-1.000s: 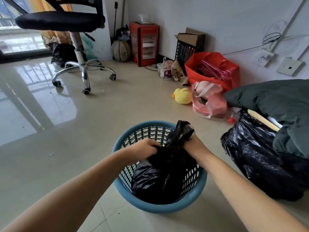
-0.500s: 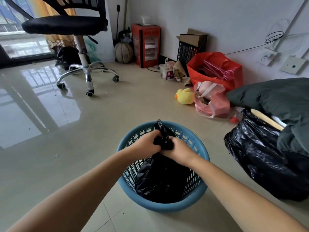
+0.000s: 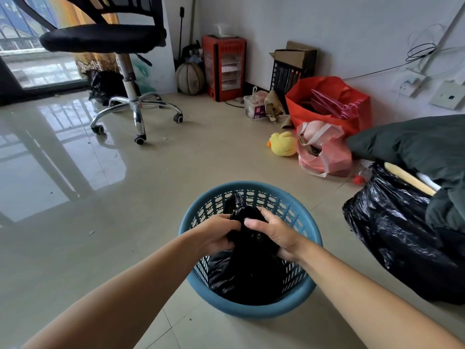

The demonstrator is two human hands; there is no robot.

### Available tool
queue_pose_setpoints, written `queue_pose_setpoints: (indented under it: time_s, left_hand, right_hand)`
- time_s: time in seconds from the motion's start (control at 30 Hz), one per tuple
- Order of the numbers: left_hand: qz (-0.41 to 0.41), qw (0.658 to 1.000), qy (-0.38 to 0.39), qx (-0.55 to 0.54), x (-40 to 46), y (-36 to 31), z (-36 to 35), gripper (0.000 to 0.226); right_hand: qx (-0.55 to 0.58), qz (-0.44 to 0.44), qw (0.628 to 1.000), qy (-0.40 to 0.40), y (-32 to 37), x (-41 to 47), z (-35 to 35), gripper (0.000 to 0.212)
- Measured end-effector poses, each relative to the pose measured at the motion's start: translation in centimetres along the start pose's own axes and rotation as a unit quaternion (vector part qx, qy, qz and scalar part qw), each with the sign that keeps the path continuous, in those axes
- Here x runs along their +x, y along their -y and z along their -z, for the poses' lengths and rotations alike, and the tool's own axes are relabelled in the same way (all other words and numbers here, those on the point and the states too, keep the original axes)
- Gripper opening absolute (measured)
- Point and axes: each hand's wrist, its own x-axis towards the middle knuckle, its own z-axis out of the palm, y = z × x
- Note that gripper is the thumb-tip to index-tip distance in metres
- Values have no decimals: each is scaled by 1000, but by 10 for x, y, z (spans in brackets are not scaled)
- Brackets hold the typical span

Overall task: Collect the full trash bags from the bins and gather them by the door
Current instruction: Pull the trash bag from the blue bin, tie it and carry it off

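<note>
**Bag neck gathered, lift not yet done**

We have both hands on the bag (image 3: pixel 247 260), which sits inside the blue bin (image 3: pixel 251 309) on the floor. Our left hand (image 3: pixel 218 234) is closed on the bunched plastic at the bag's top; our right hand (image 3: pixel 274 231) is curled over the same bunch from the other side, thumb forward, fingers partly hidden so the grip there looks closed on the bag too. A twisted tail of plastic sticks up behind the hands.

Progress, as we judge it: early. The neck is gathered, possibly being tied; the bag is not out of the bin. Left: lift it clear, carry it to the door. No door is clearly in view, only a glazed opening far left.

Counts:
- bins: one
- bags in that bin: one
- other black bags: one big one (image 3: pixel 400 238) on the floor right, open, stuffed with dark cloth and a stick; one dark heap (image 3: pixel 105 84) behind the chair (image 3: pixel 108 39), cannot tell what it is
- hands: two
</note>
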Motion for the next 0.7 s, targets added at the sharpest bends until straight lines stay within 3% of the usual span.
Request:
queue_pose_setpoints:
  time_s: [0.07,0.13,0.2,0.23,0.27,0.33,0.4,0.43,0.53,0.57,0.6,0.63,0.7]
  left_hand:
    - [12,999,-21,-22,3,1,2,16]
    - [33,999,-9,-28,3,0,5,16]
    - [35,998,-6,49,1,-7,8,8]
    - [1,990,-38,139,0,-12,13,12]
    - [-55,960,-100,257,1,-16,21,23]
    - [-176,852,-241,431,-2,-21,39,41]
    - [-234,808,-292,455,-9,-16,51,57]
    - [-237,795,-295,474,-9,-10,55,65]
    - [-233,702,-347,577,-5,-2,63,77]
    - [-209,685,-373,590,-5,-4,69,79]
    - [-166,691,-386,589,-3,-6,77,82]
    - [-117,734,-379,551,0,-6,85,83]
    - [-20,896,-296,331,-2,-1,90,65]
  right_hand:
    - [-127,12,992,19,-3,1,-4,88]
    - [-300,51,953,16,-3,3,-10,92]
    - [-435,92,895,-19,1,6,-11,60]
    - [-482,104,869,-50,4,6,-10,42]
    - [-520,113,843,-77,6,5,-8,33]
    - [-578,136,798,-102,7,3,-4,31]
    - [-618,169,761,-104,7,0,-4,31]
    - [-632,186,745,-103,8,-1,-5,31]
    - [-649,232,717,-105,16,-3,-13,30]
    - [-650,247,710,-110,21,-3,-15,30]
    - [-650,263,703,-120,26,-3,-17,30]
    - [-646,277,699,-132,31,-3,-19,30]
    - [-631,294,702,-151,41,-5,-23,28]
